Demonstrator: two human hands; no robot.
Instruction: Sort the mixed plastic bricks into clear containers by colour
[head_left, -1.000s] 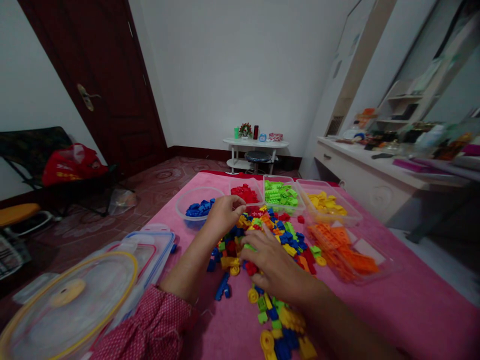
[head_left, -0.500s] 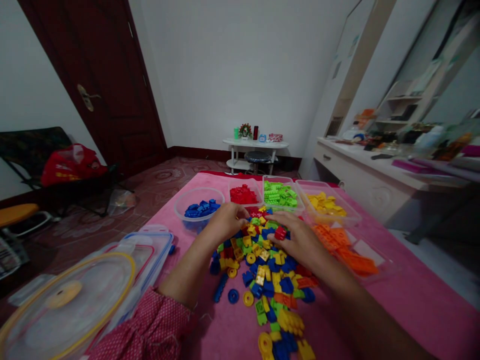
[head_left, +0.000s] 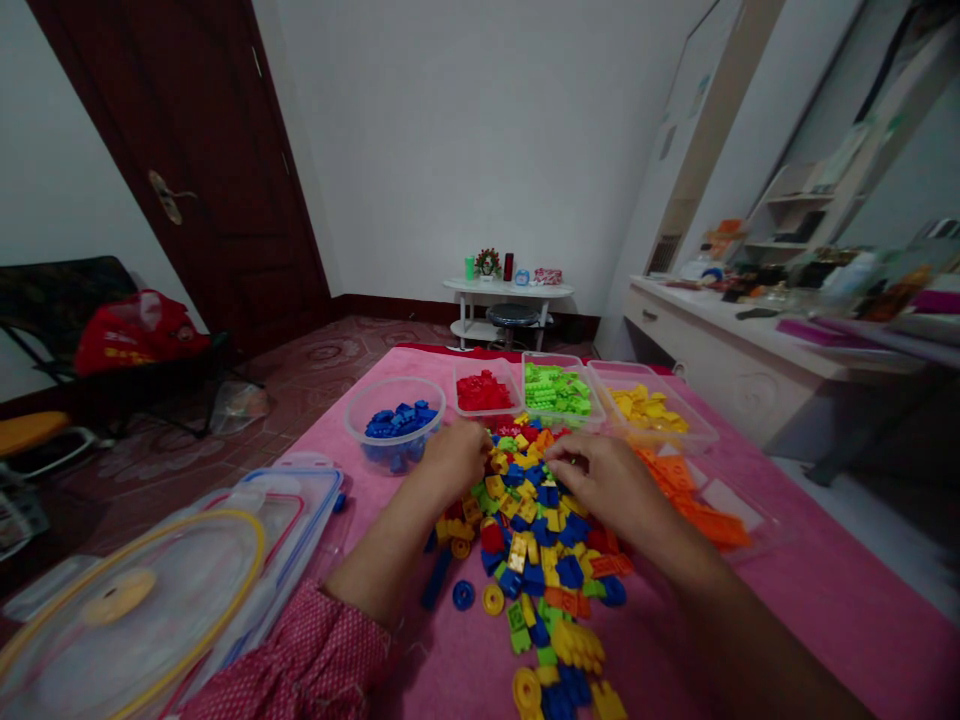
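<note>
A mixed heap of toy building bricks [head_left: 536, 520] in blue, yellow, green, red and orange lies in front of me. At its upper left edge is my left hand [head_left: 457, 458], fingers bent down and bunched against the bricks; what they hold, if anything, is hidden. My right hand [head_left: 604, 478] is over the heap's right side, fingers loosely curled with a gap to the thumb. Near its fingertips lies an orange brick [head_left: 544, 440]. A red brick [head_left: 492, 536] rests on the heap between my wrists. Closest to my left hand is a round tub [head_left: 355, 425] of blue bricks.
Behind the heap stand clear boxes of red bricks [head_left: 484, 392], green bricks [head_left: 556, 388] and yellow bricks [head_left: 649, 408]. Orange bricks [head_left: 716, 525] fill a box at the right. Stacked lids [head_left: 187, 570] lie at left. A pink cloth [head_left: 840, 590] covers the table.
My right hand has let go of the red brick and shifted slightly right. My left hand's fingers have turned down into the heap. A red brick now shows nearer to me on the heap.
</note>
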